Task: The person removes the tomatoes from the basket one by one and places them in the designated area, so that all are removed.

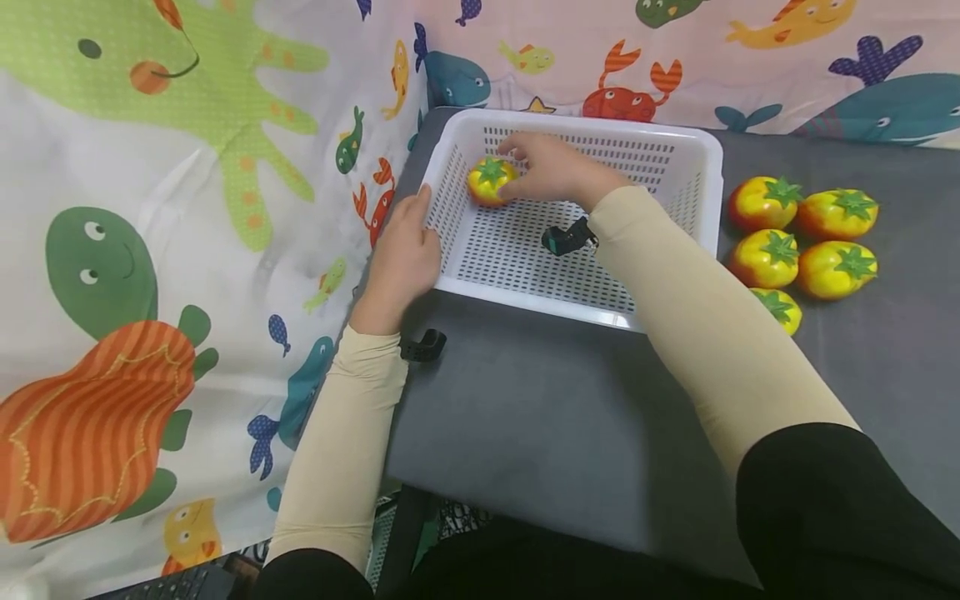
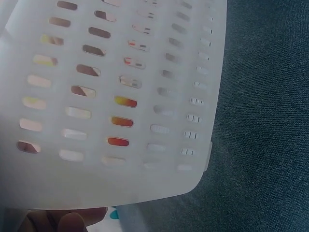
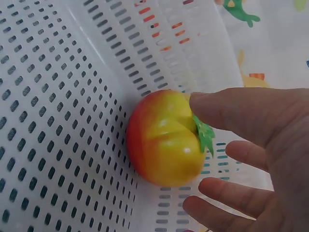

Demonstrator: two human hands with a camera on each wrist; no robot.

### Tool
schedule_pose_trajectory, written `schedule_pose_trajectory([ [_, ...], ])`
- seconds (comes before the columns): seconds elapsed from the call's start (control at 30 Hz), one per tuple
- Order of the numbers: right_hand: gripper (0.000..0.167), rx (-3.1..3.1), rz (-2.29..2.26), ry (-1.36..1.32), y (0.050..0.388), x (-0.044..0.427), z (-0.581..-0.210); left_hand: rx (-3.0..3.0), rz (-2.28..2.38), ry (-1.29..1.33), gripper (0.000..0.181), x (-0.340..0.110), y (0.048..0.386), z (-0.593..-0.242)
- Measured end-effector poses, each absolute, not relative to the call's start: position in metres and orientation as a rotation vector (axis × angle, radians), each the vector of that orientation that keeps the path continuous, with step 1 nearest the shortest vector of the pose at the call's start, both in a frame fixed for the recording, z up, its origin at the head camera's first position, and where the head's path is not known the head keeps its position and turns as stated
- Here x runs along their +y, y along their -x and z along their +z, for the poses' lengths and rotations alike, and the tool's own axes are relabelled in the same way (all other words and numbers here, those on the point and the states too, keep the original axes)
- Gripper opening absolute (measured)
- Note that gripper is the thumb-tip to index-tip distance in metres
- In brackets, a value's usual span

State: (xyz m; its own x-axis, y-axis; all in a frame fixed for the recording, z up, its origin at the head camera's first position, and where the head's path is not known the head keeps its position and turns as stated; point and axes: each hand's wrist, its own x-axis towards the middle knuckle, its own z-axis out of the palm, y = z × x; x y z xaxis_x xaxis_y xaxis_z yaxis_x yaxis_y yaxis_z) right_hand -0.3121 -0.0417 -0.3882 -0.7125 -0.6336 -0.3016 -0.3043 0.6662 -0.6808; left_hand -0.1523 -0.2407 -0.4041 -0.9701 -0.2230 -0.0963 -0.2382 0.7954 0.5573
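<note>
A white perforated plastic basket [image 1: 525, 305] sits on the grey table. My left hand [image 1: 401, 254] grips its left rim; the fingers [image 2: 72, 220] show at the rim in the left wrist view, beyond the slotted wall [image 2: 120, 188]. Inside the basket, in the far left corner, lies a yellow-and-red toy tomato [image 1: 491, 182] with a green leafy top. My right hand [image 1: 558, 169] reaches in over it with thumb and fingers spread apart. In the right wrist view the thumb reaches the edge of the tomato [image 3: 164, 145], while the other fingers stand away from it; whether the thumb touches is unclear.
Several more toy tomatoes [image 1: 837, 214] stand in a group on the table, right of the basket. A curtain printed with sea animals [image 1: 247, 167] hangs along the left and back edges. The grey table [image 1: 525, 400] ends close to the person's body.
</note>
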Motion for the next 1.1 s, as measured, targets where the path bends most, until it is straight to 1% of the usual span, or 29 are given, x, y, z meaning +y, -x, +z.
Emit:
schedule_pose_trajectory([
  [0.5, 0.080, 2.344, -0.728, 0.840, 0.319, -0.069, -0.400, 2.975, 0.896, 0.399, 0.065, -0.242, 0.148, -0.405],
  [0.8, 0.073, 2.364, -0.687, 0.898, 0.320, -0.076, -0.401, 2.988, 0.880, 0.366, 0.064, -0.240, 0.153, -0.399],
  [1.1, 0.069, 2.352, -0.686, 0.864, 0.321, -0.077, -0.409, 2.956, 0.909, 0.378, 0.064, -0.241, 0.152, -0.403],
])
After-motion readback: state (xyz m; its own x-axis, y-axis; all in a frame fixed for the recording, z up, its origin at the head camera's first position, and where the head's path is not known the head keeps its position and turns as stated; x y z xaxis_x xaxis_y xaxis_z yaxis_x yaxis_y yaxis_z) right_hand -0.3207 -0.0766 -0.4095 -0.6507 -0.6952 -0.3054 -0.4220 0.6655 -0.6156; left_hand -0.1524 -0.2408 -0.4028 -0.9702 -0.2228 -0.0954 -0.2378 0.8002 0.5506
